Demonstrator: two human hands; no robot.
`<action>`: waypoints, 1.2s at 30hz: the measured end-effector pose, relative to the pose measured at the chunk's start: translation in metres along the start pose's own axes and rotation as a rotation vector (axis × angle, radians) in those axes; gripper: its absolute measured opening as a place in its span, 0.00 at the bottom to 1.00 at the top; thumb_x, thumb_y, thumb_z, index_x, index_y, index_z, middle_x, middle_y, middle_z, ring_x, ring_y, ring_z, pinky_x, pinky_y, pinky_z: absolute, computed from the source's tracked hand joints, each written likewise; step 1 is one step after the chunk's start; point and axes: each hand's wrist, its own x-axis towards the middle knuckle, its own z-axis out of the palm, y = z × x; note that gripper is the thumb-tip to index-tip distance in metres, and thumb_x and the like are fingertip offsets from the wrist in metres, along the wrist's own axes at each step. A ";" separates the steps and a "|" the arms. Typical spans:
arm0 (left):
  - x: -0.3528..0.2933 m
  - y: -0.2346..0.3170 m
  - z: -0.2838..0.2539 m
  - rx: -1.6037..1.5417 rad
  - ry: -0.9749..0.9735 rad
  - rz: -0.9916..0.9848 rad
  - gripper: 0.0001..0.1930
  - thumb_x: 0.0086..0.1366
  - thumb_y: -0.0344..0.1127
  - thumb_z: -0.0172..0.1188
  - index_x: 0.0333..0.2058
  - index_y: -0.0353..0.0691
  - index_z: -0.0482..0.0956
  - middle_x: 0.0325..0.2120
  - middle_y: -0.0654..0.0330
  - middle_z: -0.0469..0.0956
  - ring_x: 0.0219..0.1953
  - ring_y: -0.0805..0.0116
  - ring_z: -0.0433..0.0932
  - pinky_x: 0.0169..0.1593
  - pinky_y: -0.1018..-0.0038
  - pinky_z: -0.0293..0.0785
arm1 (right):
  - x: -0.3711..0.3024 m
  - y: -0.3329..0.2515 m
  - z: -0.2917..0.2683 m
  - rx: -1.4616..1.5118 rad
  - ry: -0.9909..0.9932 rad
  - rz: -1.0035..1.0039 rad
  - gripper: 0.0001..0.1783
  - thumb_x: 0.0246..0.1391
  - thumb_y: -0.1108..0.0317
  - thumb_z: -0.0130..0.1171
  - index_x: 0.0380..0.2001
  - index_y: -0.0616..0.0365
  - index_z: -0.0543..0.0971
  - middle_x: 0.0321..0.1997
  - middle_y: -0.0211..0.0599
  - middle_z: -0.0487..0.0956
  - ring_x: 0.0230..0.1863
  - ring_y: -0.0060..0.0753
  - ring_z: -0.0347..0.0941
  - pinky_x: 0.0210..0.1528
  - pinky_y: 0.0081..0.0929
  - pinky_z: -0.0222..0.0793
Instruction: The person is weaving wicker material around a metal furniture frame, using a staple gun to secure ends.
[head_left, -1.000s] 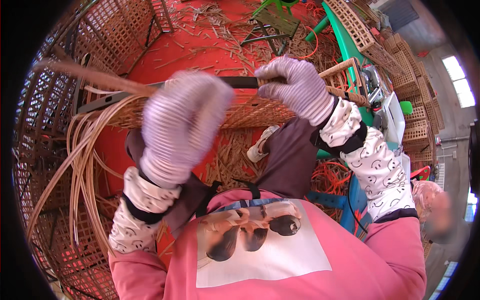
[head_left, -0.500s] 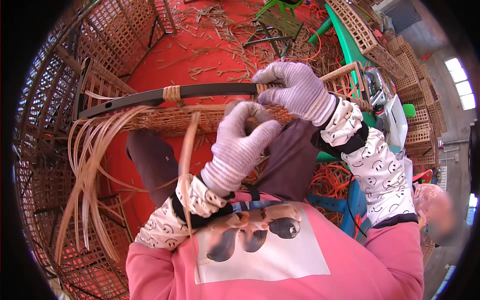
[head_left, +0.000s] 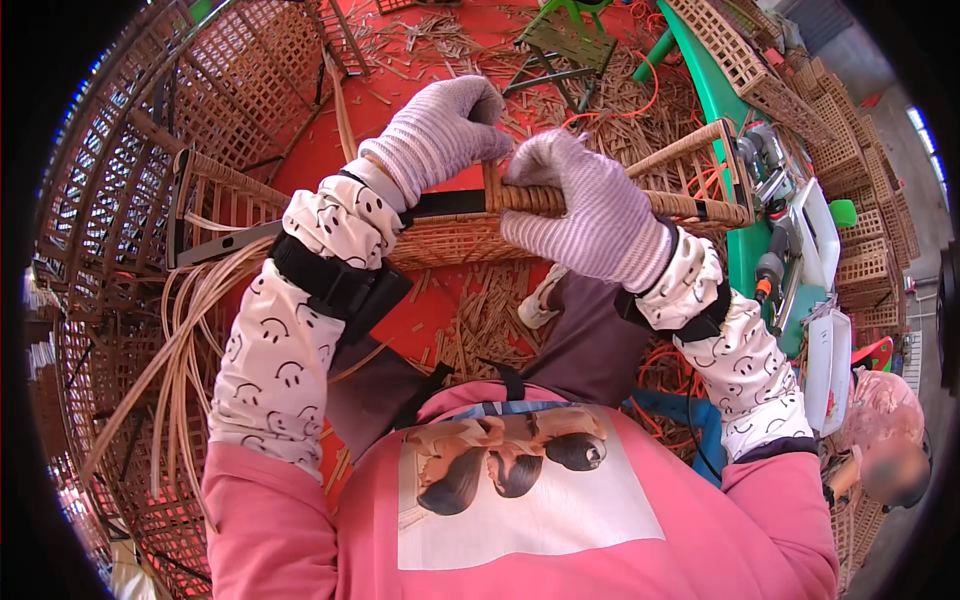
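Observation:
A woven rattan basket (head_left: 450, 248) with a dark metal rim bar (head_left: 448, 204) lies across in front of my knees. Both hands wear striped knit gloves. Above the bar, my left hand (head_left: 435, 135) is closed on a flat rattan strip (head_left: 490, 178), which rises from the bar to its fingertips. My right hand (head_left: 598, 205) grips the bar where rattan wrapping (head_left: 532, 198) covers it, thumb below and fingers over the top. A bundle of loose rattan strands (head_left: 185, 330) hangs from the basket's left end.
Woven panels (head_left: 240, 70) stand at the left. Rattan scraps (head_left: 470, 60) litter the red floor (head_left: 400, 105). A green folding stool (head_left: 565, 45) is at the far side. Power tools (head_left: 770, 250) lie on the green table (head_left: 735, 270) at right, near another person (head_left: 880, 420).
My left hand has moved from below the bar to above it, drawing the strip upward. My right hand stays at the bar, now gripping lower around it.

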 end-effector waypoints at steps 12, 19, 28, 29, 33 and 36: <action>0.005 -0.020 0.001 0.028 0.058 -0.011 0.14 0.51 0.36 0.67 0.24 0.38 0.69 0.18 0.66 0.66 0.22 0.76 0.63 0.27 0.74 0.65 | 0.018 -0.010 -0.004 -0.188 -0.228 -0.026 0.31 0.35 0.58 0.72 0.44 0.58 0.76 0.39 0.39 0.78 0.41 0.38 0.75 0.44 0.33 0.71; -0.014 0.006 0.002 0.423 0.515 0.250 0.14 0.53 0.38 0.65 0.35 0.39 0.73 0.23 0.58 0.73 0.24 0.66 0.71 0.30 0.73 0.69 | 0.009 -0.006 0.016 -0.343 -0.051 0.003 0.21 0.36 0.61 0.70 0.37 0.53 0.79 0.35 0.41 0.76 0.38 0.44 0.75 0.41 0.33 0.71; -0.139 -0.002 0.060 -0.389 0.330 -0.221 0.26 0.54 0.32 0.62 0.52 0.35 0.66 0.19 0.60 0.75 0.21 0.74 0.74 0.27 0.75 0.71 | 0.017 -0.009 0.011 -0.070 -0.178 0.197 0.23 0.35 0.68 0.71 0.39 0.59 0.80 0.34 0.38 0.78 0.37 0.32 0.77 0.41 0.24 0.71; -0.136 -0.002 0.065 -0.512 0.301 -0.240 0.27 0.54 0.32 0.62 0.52 0.34 0.65 0.19 0.61 0.75 0.21 0.75 0.73 0.26 0.76 0.70 | 0.018 -0.010 0.010 -0.040 -0.186 0.221 0.23 0.35 0.69 0.71 0.39 0.59 0.79 0.34 0.38 0.78 0.37 0.32 0.77 0.41 0.25 0.71; -0.115 0.000 0.059 -0.836 0.121 -0.337 0.30 0.53 0.32 0.61 0.55 0.36 0.61 0.22 0.62 0.74 0.17 0.80 0.68 0.21 0.82 0.64 | 0.019 -0.008 0.007 -0.035 -0.211 0.111 0.22 0.33 0.69 0.71 0.38 0.57 0.80 0.37 0.39 0.79 0.37 0.34 0.77 0.42 0.26 0.72; -0.111 0.009 0.050 -0.917 0.003 -0.407 0.23 0.56 0.36 0.60 0.49 0.37 0.64 0.20 0.65 0.71 0.12 0.81 0.62 0.14 0.83 0.57 | 0.017 -0.004 0.006 -0.114 -0.231 0.052 0.23 0.34 0.71 0.70 0.40 0.56 0.79 0.38 0.39 0.79 0.39 0.36 0.76 0.44 0.27 0.71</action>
